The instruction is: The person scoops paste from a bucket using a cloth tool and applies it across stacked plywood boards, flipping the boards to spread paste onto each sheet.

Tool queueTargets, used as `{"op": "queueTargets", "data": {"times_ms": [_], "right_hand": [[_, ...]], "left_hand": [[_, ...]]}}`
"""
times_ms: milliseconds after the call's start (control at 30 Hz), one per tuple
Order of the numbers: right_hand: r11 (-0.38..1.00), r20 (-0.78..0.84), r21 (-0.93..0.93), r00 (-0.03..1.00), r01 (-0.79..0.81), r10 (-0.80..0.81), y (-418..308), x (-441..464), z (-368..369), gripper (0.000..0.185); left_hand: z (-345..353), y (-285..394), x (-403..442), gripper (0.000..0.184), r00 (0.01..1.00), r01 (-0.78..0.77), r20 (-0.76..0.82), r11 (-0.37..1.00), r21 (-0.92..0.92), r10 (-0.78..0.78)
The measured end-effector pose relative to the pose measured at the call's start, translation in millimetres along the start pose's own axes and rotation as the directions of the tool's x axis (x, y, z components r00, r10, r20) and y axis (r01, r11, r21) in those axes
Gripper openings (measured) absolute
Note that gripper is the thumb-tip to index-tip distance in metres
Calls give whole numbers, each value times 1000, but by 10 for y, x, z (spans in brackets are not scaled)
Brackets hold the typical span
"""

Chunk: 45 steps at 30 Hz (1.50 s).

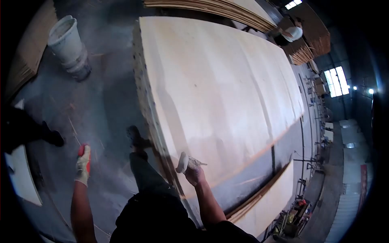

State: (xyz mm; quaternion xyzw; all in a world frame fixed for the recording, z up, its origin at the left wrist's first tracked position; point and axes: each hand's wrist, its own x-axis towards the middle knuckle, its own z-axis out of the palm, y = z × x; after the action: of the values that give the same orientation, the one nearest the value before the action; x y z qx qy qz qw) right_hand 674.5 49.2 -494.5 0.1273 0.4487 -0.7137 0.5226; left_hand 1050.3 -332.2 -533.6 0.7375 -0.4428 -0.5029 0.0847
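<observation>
My left hand (82, 167), in a pale work glove, hangs over the floor at left. Its fingers are wrapped round a red tool (88, 163), mostly covered by the glove, so its kind is unclear. My right hand (195, 175) is at the near edge of a large stack of pale wood sheets (219, 85). It is closed on a putty-crusted scraper (197, 163), whose narrow end points right over the top sheet. A pale rounded lump (183, 162) shows beside the scraper; I cannot tell whether it is putty or a covered finger.
A putty-stained bucket (67, 40) stands on the floor at upper left. More sheet stacks lie at the top (219, 9) and lower right (263, 202). Another person (291, 34) is at the far stacks. A dark leg and shoe (52, 135) show at left.
</observation>
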Motion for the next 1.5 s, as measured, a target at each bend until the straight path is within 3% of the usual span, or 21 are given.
{"op": "queueTargets", "data": {"times_ms": [100,133,200,267,333,500,600,667,700,733,767,800,867,967,1000,1067,1167,1233,1333,1433,1500], "right_hand": [[998,20,16,998,-67,66,-355,1164,1462,49],[992,119,-51,985,-118,123,-481,1684,1782,48],[998,308,27,950,48,-54,-758,2092,3063,41],[992,393,-96,919,82,-38,-1105,2710,4227,36],[953,470,-242,881,181,-48,-1329,3072,5619,30],[896,709,-362,700,258,84,-1441,4421,8843,32],[930,788,-331,590,162,178,-918,5416,10393,25],[904,689,-352,586,-245,427,-149,6318,11058,17],[734,794,-556,510,391,330,574,7316,10953,17],[231,878,-469,422,853,225,1258,8260,10878,17],[-487,707,-389,592,782,387,1445,8393,11099,20],[-472,644,-40,384,881,661,1767,8780,10866,18],[-248,697,72,129,966,705,1267,8451,10984,20],[95,649,-713,602,695,466,169,8551,11054,29],[292,598,-799,747,526,291,-240,8673,11022,31],[792,590,-593,749,148,301,-990,9222,10706,32],[923,172,-367,967,-115,189,-2211,10006,9807,38],[996,115,-88,993,-1,11,-3057,10240,9420,33],[970,-26,93,974,227,-225,-2244,12357,7301,33],[922,-142,148,930,357,-338,-3211,12948,5835,38],[923,-231,126,915,364,-330,-3458,13483,5519,38]], "left_hand": [[6,668,697,40,929,-366,52,885,289,367],[-95,675,1108,38,991,-78,121,969,235,50],[-745,-424,2231,35,884,-376,292,926,-18,365],[-843,600,1470,29,999,31,29,999,15,-31],[-1210,1058,1382,24,1000,-2,24,875,-485,15],[-1876,1401,2317,20,995,27,-48,711,-702,-86],[-2159,1464,3256,21,977,-26,-155,644,-764,-144],[-2190,1647,3969,26,869,115,-301,753,-648,-392],[-2242,1998,4195,24,945,14,-215,687,-726,-247],[-2269,2406,4458,23,986,-72,-148,596,-800,-80],[-2140,2749,4846,24,980,-111,-199,773,-625,-20],[-2235,3115,5393,26,977,-147,-197,919,-367,77],[-2041,4715,5748,28,990,-92,-128,948,-306,54],[-1403,5835,6712,32,975,-185,97,970,-158,202],[-1225,6430,6957,29,962,-128,189,933,-335,200],[-730,7853,7180,26,902,18,376,850,-526,213],[367,9982,7584,29,901,-27,410,961,-276,143],[1119,11119,7922,43,855,-1,475,916,-402,210],[3446,10904,10290,56,788,-18,541,890,-455,293],[5792,11625,10789,66,824,107,558,939,-327,100],[6581,12025,11460,65,577,91,784,936,-339,228]]}}
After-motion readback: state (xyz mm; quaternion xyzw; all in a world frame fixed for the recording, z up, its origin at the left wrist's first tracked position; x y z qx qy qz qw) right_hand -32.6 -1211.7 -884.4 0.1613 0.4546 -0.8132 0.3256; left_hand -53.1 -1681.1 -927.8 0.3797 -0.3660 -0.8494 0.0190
